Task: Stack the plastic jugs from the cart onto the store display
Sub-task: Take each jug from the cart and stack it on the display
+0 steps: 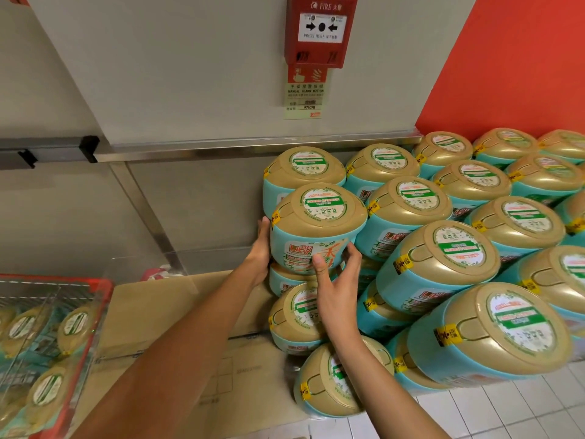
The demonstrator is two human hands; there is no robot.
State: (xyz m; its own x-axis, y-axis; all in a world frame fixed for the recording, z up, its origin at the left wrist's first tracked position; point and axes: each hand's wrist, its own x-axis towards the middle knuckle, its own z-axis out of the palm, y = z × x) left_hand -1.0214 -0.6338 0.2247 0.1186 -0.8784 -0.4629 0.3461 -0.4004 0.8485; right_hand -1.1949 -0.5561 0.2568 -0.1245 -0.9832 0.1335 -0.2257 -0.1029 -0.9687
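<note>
A teal plastic jug with a gold lid [318, 228] sits at the left end of the stacked display [459, 248], on top of another jug. My left hand [261, 253] presses flat against its left side. My right hand [337, 280] cups its front lower right, thumb up on the label. Both hold the jug between them. More of the same jugs lie in the red wire cart [47, 353] at the lower left.
Flattened cardboard [190, 327] covers the low platform left of the display. A grey wall with a metal rail [253, 147] and a red fire alarm box [319, 30] stands behind. White floor tiles [474, 413] show at the lower right.
</note>
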